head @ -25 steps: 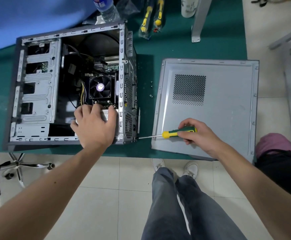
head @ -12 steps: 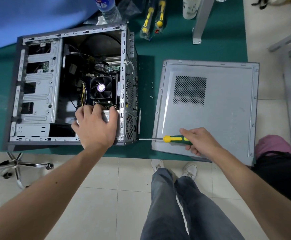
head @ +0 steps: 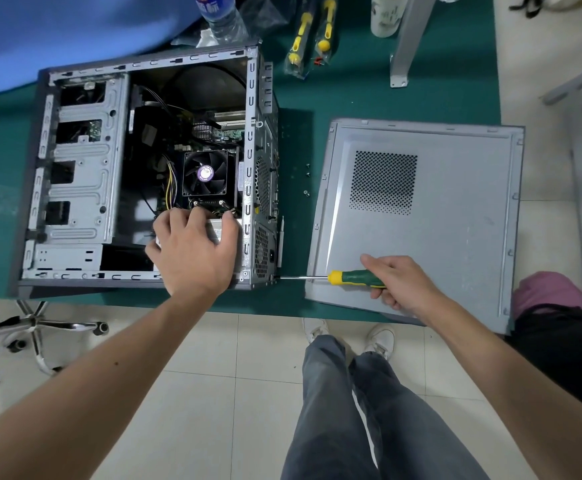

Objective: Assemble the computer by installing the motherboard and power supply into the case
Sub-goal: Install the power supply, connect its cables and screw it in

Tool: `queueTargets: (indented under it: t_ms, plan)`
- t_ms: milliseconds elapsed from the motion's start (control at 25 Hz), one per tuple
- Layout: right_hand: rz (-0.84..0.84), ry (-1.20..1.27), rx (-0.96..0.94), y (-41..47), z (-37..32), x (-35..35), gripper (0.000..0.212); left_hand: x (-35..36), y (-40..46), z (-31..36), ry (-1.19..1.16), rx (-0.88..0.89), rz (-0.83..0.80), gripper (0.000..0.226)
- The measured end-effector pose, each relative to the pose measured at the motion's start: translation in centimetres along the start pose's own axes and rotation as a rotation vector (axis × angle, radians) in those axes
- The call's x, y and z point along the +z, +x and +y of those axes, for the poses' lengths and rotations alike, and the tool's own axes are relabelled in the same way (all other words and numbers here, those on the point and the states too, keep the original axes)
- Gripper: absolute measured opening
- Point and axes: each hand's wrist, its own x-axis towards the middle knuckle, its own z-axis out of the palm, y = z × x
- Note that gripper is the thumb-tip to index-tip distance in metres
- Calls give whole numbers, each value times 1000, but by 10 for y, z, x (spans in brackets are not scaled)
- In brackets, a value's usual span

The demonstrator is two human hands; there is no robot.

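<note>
Fastening: the power supply (head: 225,233) looks to be the step in hand; it sits in the near right corner of the case (head: 78,168), pale metal mostly hidden under the left hand; the screwdriver tip meets the rear panel at that corner
Left hand: left hand (head: 192,247) lies spread over the power supply, fingers reaching its far edge, pressing it toward the rear wall; whether any finger hooks under it I cannot tell
Right hand: right hand (head: 397,282) grips the green-and-yellow screwdriver (head: 334,277), fingers wrapped round the handle; the shaft runs level toward the case
Motherboard: motherboard (head: 227,133) already lies inside the case, cooler fan (head: 205,173) on top, cables beside it; it seems seated, though its screws are not visible
Next move: probably turning the driver while the left hand holds the unit square to the holes; the tip must stay seated in the screw head, which is too small to see
Side panel: side panel (head: 456,220) lies flat on the green mat (head: 352,98), well apart from the opening, under the right hand
Counts: one case; one side panel; one fan; one screwdriver in use; two yellow-handled tools (head: 312,32) in a bag at the far edge; about three loose screws (head: 307,180) between case and panel; one bottle (head: 218,15); one white cup (head: 385,15)
</note>
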Motion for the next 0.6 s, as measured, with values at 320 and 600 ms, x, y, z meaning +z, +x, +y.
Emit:
queueTargets:
  t_ms: [320, 600]
  plan:
    - [23, 88, 2, 4, -2, -7, 31, 0, 1, 1, -8, -3, 5, 47]
    - [-19, 139, -104, -4, 1, -7, 13, 1, 0, 1, -13, 2, 12, 47]
